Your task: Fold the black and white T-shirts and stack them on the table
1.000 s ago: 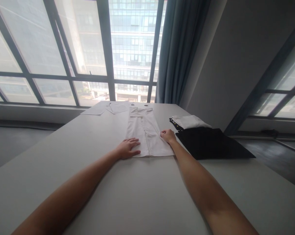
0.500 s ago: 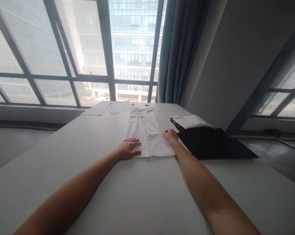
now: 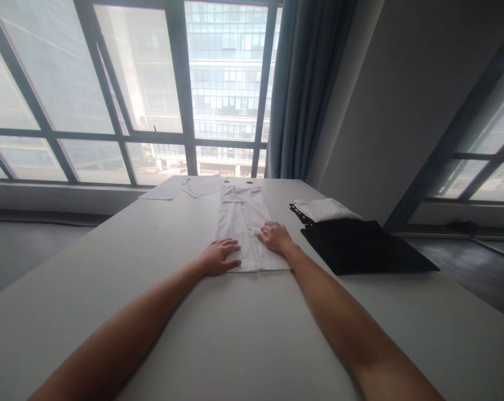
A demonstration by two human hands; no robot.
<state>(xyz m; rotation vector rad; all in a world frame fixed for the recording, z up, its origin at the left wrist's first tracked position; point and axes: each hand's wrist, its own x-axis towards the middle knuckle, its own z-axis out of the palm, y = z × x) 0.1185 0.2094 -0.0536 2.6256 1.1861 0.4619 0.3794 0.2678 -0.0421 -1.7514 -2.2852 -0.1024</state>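
Observation:
A white garment [image 3: 244, 214] lies on the white table [image 3: 160, 239] in front of me, folded into a long narrow shape with a line of buttons down its middle. My left hand [image 3: 221, 256] rests with spread fingers on the garment's near left part. On the right half, my right hand [image 3: 275, 236] lies on the cloth, fingers extended toward the button line. The garment's far end shows overlapping folds, and its near edge runs between my wrists.
Right of the garment lie a black cloth or sheet [image 3: 368, 248] and a folded white cloth [image 3: 327, 209] with a black, yellow-marked edge beneath it. Papers [image 3: 199, 185] lie at the table's far left. Behind stand windows and a blue-grey curtain [image 3: 308, 94].
My right hand has let go of the garment's right edge, moved left and opened onto the cloth. The right edge now lies further in. My left hand stays in place.

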